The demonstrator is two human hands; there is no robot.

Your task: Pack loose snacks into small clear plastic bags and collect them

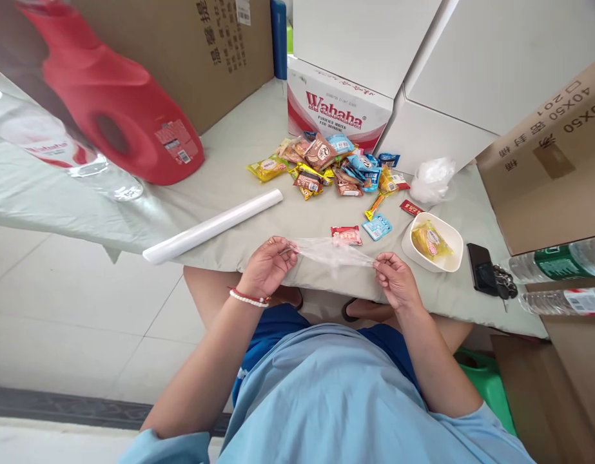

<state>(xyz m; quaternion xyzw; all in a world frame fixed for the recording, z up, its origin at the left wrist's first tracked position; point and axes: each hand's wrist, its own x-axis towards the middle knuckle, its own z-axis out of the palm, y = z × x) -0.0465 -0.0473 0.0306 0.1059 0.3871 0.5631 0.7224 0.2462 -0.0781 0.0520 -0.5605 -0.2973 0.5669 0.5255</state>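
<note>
A thin clear plastic bag point(333, 252) is stretched between my two hands above the table's front edge. My left hand point(269, 261) pinches its left end, and my right hand point(395, 277) pinches the other end. Just behind the bag lies a red snack packet point(348, 234), with a light blue packet point(377, 227) to its right. Beyond them is a pile of wrapped snacks point(326, 161). To the right of my right hand stands a white bowl point(452, 258) with a yellow-wrapped snack point(430, 241) in it. A white roll point(213, 227) lies to the left.
A red jug point(127, 122) and a water bottle point(98, 174) are on the left. The Wahaba-style carton point(338, 106) stands at the back. Crumpled white plastic point(432, 179), a phone point(481, 267), keys point(505, 281), two bottles point(563, 264) and a cardboard box point(553, 154) occupy the right.
</note>
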